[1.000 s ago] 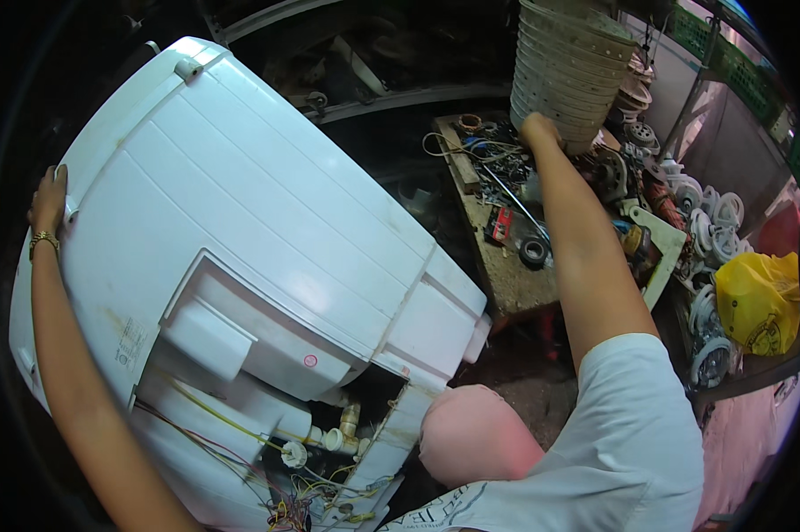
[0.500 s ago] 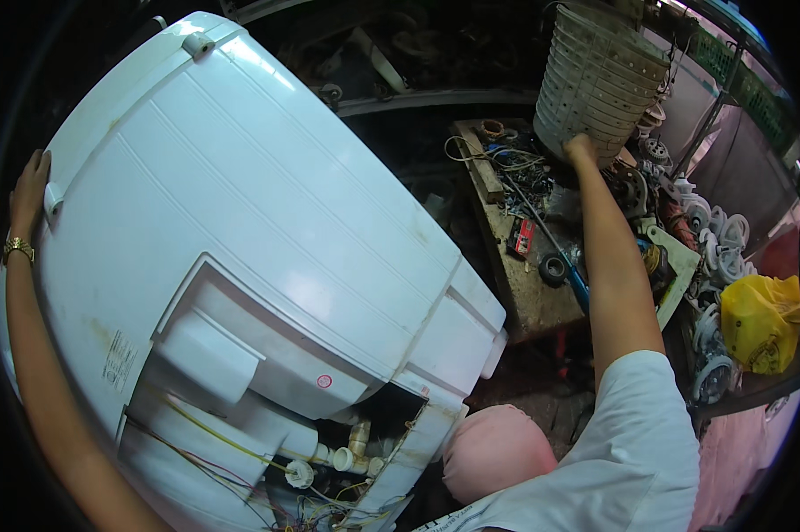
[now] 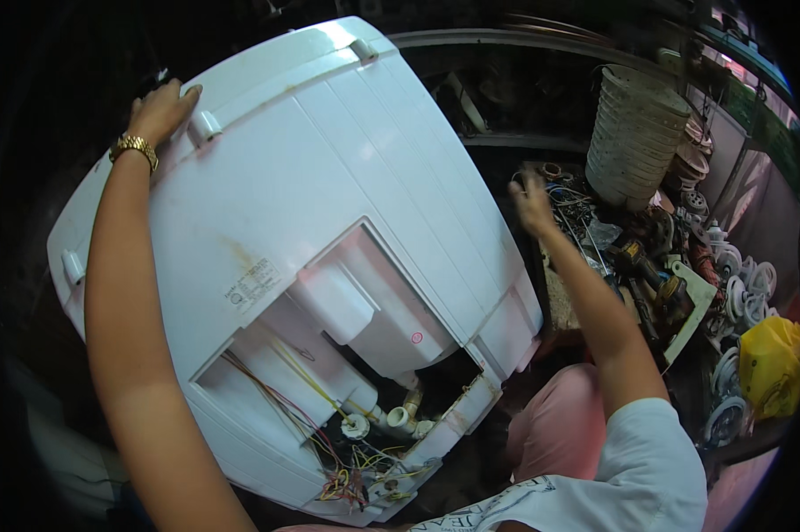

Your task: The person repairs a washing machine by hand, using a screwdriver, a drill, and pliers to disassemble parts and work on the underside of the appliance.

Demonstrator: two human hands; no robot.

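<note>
My left hand [image 3: 162, 111] has its fingers bent over the upper left edge of a large white plastic housing [image 3: 347, 168], with a gold watch on the wrist. Inside the housing's open lower recess are pipe fittings [image 3: 404, 415], yellow, red and dark wires, and a white round fitting [image 3: 356, 427]. My right hand [image 3: 531, 202], blurred, is at the housing's right side beside the cluttered bench, fingers apart, with nothing visible in it. A pale ribbed, perforated cylinder [image 3: 635, 133] stands on the bench just beyond it.
The bench [image 3: 562, 301] carries a yellow-black power tool [image 3: 631, 257], loose metal parts and rods. White round parts [image 3: 728, 293] and a yellow bag [image 3: 772, 363] crowd the right. A dark metal rail runs behind. My pink-clad leg [image 3: 560, 417] is below the housing's right side.
My right hand has left the cylinder and dropped down and left. The housing appears tilted more upright, with my left hand higher in view. The view has also shifted.
</note>
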